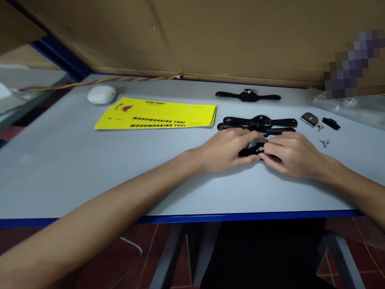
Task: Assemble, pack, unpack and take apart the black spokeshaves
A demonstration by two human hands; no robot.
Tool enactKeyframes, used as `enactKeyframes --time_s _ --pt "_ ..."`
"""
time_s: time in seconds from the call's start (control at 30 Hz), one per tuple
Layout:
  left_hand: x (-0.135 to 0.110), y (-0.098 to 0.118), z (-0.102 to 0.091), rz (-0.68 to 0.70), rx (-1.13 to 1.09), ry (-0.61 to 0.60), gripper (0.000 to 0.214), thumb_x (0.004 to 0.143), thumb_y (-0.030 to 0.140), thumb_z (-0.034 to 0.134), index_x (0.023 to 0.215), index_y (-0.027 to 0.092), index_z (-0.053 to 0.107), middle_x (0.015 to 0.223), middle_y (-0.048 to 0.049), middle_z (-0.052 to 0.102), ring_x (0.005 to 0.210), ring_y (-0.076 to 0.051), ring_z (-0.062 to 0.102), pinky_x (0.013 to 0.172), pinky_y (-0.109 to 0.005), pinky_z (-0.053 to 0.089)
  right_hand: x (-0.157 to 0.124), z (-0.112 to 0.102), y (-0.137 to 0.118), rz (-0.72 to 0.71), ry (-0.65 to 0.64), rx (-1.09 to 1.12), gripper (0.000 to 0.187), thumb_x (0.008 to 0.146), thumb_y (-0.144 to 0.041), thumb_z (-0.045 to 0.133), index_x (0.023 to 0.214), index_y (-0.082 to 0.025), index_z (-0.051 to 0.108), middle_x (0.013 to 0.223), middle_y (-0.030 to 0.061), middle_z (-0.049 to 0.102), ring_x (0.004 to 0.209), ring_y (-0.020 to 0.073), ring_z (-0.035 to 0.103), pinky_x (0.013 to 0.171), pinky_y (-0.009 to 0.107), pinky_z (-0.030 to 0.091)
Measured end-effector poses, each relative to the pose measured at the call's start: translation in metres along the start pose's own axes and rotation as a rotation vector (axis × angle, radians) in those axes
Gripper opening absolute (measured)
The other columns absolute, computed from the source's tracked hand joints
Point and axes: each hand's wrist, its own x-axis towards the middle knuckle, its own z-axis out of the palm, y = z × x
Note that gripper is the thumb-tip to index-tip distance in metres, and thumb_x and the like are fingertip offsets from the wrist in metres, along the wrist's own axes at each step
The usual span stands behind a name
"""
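A black spokeshave (254,149) lies on the grey table, mostly covered by my two hands. My left hand (225,149) is wrapped over its left handle, thumb along the near side. The fingers of my right hand (290,153) are closed on its middle and right part, by a small silvery screw. Just beyond my hands lie two more black spokeshave bodies (261,122), one close behind the other. On the right are a steel blade (309,119), a black cap piece (331,123) and silvery wing screws (325,142).
Yellow printed cards (157,114) lie stacked left of the tools. A white rounded case (102,94) sits behind them. Another spokeshave (248,95) lies near the cardboard wall (235,26). Clear plastic bags (352,106) rest at the right. A twisted cable runs along the back edge.
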Motion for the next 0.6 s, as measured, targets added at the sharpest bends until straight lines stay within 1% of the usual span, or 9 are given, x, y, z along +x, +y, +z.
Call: enactKeyframes --time_s 0.1,0.2,0.3,0.43,0.5,0.6 --pt "0.000 0.000 0.000 0.000 -0.002 0.001 0.053 0.105 0.050 0.049 0.138 0.010 0.062 0.095 -0.0100 0.071 0.082 -0.024 0.066 0.078 -0.036 0.052 0.000 -0.003 0.000 0.061 0.054 -0.026 0.027 0.099 -0.024 0.055 0.075 -0.020 0.067 0.065 0.0009 0.065 0.059 0.0154 0.053 0.061 0.033 0.035" --pt "-0.001 0.000 0.001 0.001 0.004 0.004 0.051 0.105 0.050 0.051 0.136 0.012 0.063 0.095 -0.0096 0.071 0.081 -0.023 0.066 0.077 -0.035 0.052 0.001 -0.005 0.002 0.118 0.078 -0.040 0.024 0.097 -0.028 0.055 0.081 -0.019 0.070 0.068 0.0018 0.067 0.059 0.0161 0.053 0.061 0.033 0.036" --pt "-0.001 0.000 0.000 0.002 0.023 0.009 0.049 0.104 0.049 0.051 0.135 0.012 0.063 0.095 -0.0097 0.071 0.081 -0.023 0.066 0.075 -0.034 0.052 0.000 -0.002 0.003 0.106 0.040 -0.032 0.025 0.098 -0.029 0.056 0.082 -0.018 0.071 0.069 0.0024 0.068 0.060 0.0161 0.054 0.061 0.033 0.036" --pt "-0.001 0.001 -0.001 0.023 0.028 0.021 0.046 0.101 0.042 0.052 0.134 0.012 0.062 0.095 -0.0093 0.071 0.080 -0.022 0.065 0.074 -0.034 0.053 -0.001 0.004 0.002 0.072 0.008 -0.052 0.031 0.104 -0.025 0.051 0.083 -0.017 0.073 0.071 0.0028 0.069 0.062 0.0156 0.057 0.063 0.033 0.035" --pt "-0.001 0.002 -0.001 0.023 0.020 0.023 0.045 0.100 0.040 0.052 0.134 0.012 0.062 0.095 -0.0091 0.070 0.080 -0.022 0.065 0.074 -0.034 0.053 -0.001 0.005 0.001 0.060 0.007 -0.053 0.031 0.105 -0.023 0.051 0.085 -0.016 0.074 0.073 0.0033 0.071 0.063 0.0156 0.058 0.064 0.033 0.036" --pt "0.000 0.002 -0.001 0.015 0.004 0.018 0.046 0.100 0.041 0.052 0.133 0.012 0.062 0.092 -0.0080 0.070 0.078 -0.022 0.064 0.074 -0.034 0.053 0.000 0.004 0.000 0.040 -0.017 -0.019 0.028 0.103 -0.021 0.052 0.084 -0.017 0.072 0.076 0.0039 0.072 0.064 0.0158 0.057 0.065 0.033 0.036"
